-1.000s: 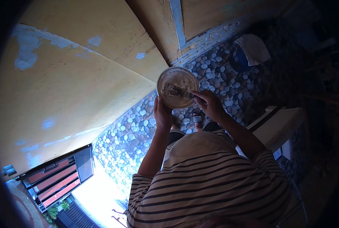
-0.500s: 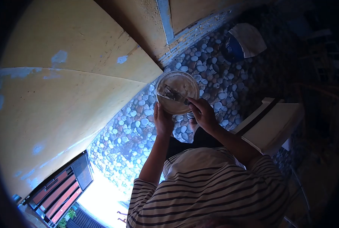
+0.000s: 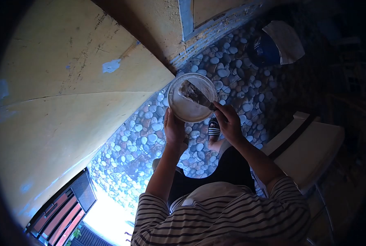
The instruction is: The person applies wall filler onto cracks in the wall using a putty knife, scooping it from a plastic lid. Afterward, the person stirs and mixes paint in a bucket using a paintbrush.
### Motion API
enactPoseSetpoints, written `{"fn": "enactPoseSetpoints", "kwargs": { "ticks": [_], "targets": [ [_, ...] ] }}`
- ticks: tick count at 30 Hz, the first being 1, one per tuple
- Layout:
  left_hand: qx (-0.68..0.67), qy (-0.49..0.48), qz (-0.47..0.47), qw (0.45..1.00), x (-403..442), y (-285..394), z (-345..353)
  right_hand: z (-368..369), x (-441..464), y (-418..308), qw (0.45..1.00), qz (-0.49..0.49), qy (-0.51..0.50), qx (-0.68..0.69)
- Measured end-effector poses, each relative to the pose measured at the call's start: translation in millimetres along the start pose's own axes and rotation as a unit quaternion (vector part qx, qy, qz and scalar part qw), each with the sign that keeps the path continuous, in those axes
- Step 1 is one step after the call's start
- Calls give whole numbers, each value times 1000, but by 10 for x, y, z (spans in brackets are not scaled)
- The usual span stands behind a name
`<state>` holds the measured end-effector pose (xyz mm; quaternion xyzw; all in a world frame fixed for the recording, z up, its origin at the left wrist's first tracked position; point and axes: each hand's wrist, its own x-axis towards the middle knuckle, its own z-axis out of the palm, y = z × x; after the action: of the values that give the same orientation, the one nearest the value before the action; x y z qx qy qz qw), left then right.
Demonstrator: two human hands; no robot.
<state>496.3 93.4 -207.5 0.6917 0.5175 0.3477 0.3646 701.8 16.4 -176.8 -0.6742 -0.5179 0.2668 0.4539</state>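
Observation:
My left hand (image 3: pixel 175 128) grips the near left rim of a round, pale tub (image 3: pixel 173 109), its fingers along the outer side. The tub's inside is coated with a whitish paste that looks like putty. In my right hand (image 3: pixel 229 123) is the dark handle of a putty knife (image 3: pixel 199 95). The knife's wide blade lies over the tub's opening, pointing to the far left, with paste smeared on it. Whether the blade touches the paste beneath, I cannot tell.
A yellowish wall (image 3: pixel 68 119) with patchy paint runs along the left. A white seat-like piece with a dark band (image 3: pixel 310 143) stands at the right. A blue and white sack-like thing (image 3: pixel 287 43) lies at the upper right on the pebble-patterned floor (image 3: pixel 150 131). A red-slatted rack (image 3: pixel 62 217) stands lower left.
The putty knife has shifted within the tub, its blade now turned more toward the far side. My view has moved, and a striped sandal on my foot shows more.

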Motion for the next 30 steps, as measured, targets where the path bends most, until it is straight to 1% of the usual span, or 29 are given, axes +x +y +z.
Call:
{"fn": "enactPoseSetpoints", "kwargs": {
  "ticks": [2, 3, 4, 5, 6, 7, 8, 9, 11, 12, 13, 14, 16, 17, 18, 19, 20, 21, 23, 27, 30],
  "targets": [
    [6, -4, 19, 1000, 82, -292, 44, 106, 144, 229, 1000, -16, 2, -9],
    [-16, 0, 1, 1000, 88, -430, 69, 168, 225, 344, 999, -28, 5, -19],
    [-40, 2, -16, 999, 91, -554, 97, 243, 313, 466, 999, -37, 17, 9],
    [-43, 3, -12, 999, 116, -682, 148, 289, 395, 582, 999, -40, 20, 5],
    [-311, 46, -145, 938, 126, -804, 190, 317, 458, 687, 999, -38, 14, -11],
    [-412, 34, -197, 889, 139, -980, 207, 368, 519, 814, 999, -35, 8, -26],
    [-505, 34, -252, 825, 152, -1156, 224, 445, 587, 988, 998, -61, 25, -26],
    [-506, 33, -249, 825, 136, -1325, 231, 523, 647, 1115, 997, -63, 26, -27],
    [-613, 38, -280, 738, 147, -1528, 249, 656, 765, 1364, 996, -74, 53, -9],
    [-613, 46, -283, 736, 138, -1627, 259, 710, 806, 1521, 998, -50, 42, -10],
    [-616, 44, -279, 736, 122, -1705, 263, 771, 856, 1651, 997, -54, 45, -11],
    [-573, 46, -259, 776, 93, -1790, 263, 832, 902, 1776, 998, -45, 39, -5],
    [-591, 57, -273, 757, 83, -2039, 243, 967, 1001, 2021, 999, -41, 30, 2],
    [-609, 49, -267, 745, 72, -2132, 215, 1054, 1078, 2129, 996, -80, 50, -9],
    [-609, 60, -263, 745, 48, -2222, 211, 1132, 1146, 2235, 990, -120, 68, -19],
    [-610, 71, -259, 746, 17, -2295, 204, 1201, 1201, 2351, 989, -130, 67, -18],
    [-610, 62, -258, 747, -13, -2314, 170, 1268, 1264, 2467, 987, -145, 73, -5],
    [-610, 83, -257, 745, -46, -2346, 164, 1329, 1313, 2573, 984, -160, 79, 9],
    [-599, 93, -227, 763, -159, -2440, 130, 1398, 1400, 2771, 983, -171, 64, 11],
    [-621, 127, -230, 739, -405, -2511, 74, 1461, 1493, 3014, 982, -175, 72, 8],
    [-617, 137, -226, 741, -536, -2466, 69, 1362, 1511, 3036, 985, -159, 69, -1]
  ]
}}
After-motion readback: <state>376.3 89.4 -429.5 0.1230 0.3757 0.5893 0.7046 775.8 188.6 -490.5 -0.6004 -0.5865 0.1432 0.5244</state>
